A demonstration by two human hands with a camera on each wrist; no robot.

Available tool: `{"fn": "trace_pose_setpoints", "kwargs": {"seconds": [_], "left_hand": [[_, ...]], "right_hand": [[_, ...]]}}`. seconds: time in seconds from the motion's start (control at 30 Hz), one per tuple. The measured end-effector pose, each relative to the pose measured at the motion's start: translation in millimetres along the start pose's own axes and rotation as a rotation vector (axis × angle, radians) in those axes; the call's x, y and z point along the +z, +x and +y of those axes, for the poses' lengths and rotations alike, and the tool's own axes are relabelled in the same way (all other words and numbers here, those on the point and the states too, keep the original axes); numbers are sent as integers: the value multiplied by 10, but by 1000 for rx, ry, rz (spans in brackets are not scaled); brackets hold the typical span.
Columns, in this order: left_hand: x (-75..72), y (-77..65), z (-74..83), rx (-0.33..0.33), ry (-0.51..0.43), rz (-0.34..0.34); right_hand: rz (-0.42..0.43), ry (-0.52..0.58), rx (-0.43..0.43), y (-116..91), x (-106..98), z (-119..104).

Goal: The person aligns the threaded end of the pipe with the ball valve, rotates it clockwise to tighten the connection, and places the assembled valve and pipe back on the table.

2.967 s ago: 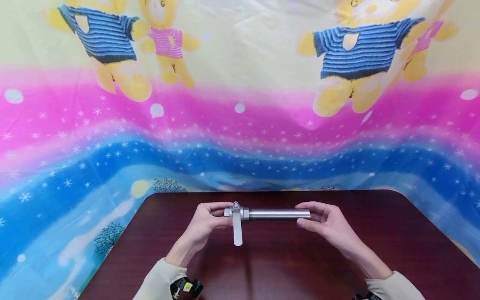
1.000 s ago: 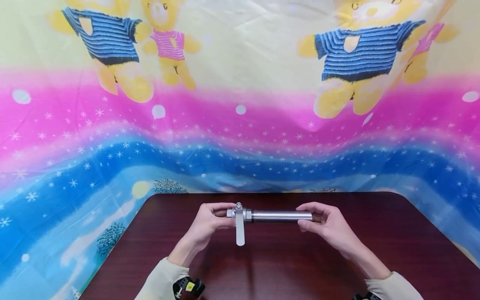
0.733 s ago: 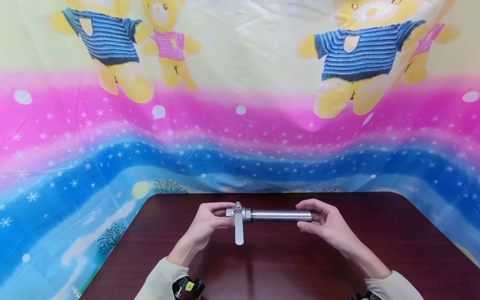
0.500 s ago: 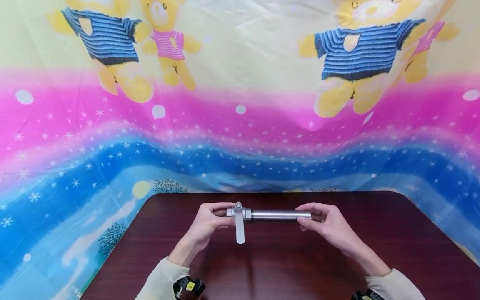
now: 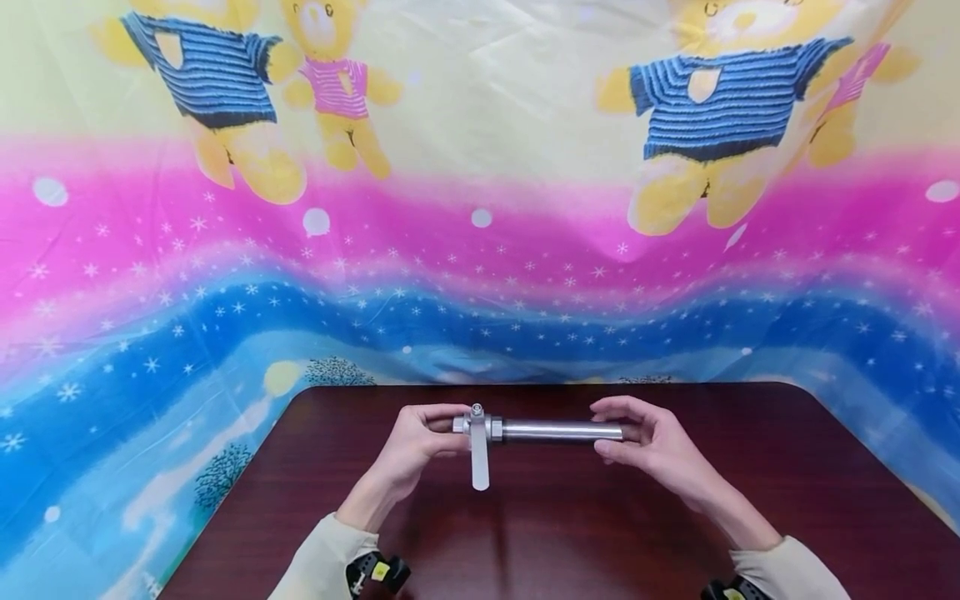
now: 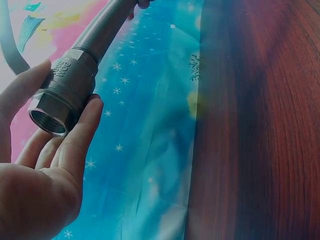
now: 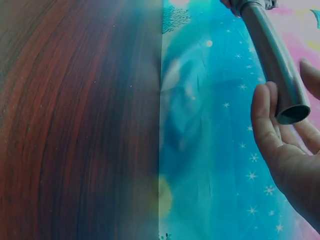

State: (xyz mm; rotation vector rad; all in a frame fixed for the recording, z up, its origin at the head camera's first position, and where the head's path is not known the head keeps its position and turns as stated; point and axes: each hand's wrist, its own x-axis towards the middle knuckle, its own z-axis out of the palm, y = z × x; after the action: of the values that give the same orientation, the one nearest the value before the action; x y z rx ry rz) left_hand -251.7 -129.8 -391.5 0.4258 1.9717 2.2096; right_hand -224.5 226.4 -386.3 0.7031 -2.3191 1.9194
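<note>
A steel ball valve (image 5: 492, 429) with a flat lever handle (image 5: 480, 463) is joined to a straight metal pipe (image 5: 558, 431), the two held level above the table. My left hand (image 5: 411, 450) grips the valve's left end between thumb and fingers. In the left wrist view the valve (image 6: 67, 80) shows its threaded open mouth towards the palm. Around the pipe's free end, my right hand (image 5: 662, 446) is spread. The right wrist view shows the thumb (image 7: 310, 77) apart from the pipe (image 7: 276, 60), while the fingers (image 7: 262, 107) lie right at its far side.
Beneath the hands lies a dark red-brown wooden table (image 5: 570, 533) with rounded far corners. A printed cloth (image 5: 480, 275) with bears and snowflakes hangs behind and around it. Each wrist carries a black camera mount (image 5: 377, 573).
Half a second ago my right thumb pressed on the pipe; now thumb and fingers are spread away from it. My left hand has kept its grip on the valve, almost unmoved.
</note>
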Motion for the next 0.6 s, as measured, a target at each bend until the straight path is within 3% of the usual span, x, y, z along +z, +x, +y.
{"fn": "trace_pose_setpoints", "kwargs": {"seconds": [0.23,0.43,0.6], "left_hand": [[-8,-13,9,5,4,7],[-5,-11,-8,8,9,-2],[-4,-11,-5,0,8,8]], "right_hand": [[37,-41,36,16,17,8],[-3,27,-10,16,-4,28],[8,-33,17,19,-6,34]]}}
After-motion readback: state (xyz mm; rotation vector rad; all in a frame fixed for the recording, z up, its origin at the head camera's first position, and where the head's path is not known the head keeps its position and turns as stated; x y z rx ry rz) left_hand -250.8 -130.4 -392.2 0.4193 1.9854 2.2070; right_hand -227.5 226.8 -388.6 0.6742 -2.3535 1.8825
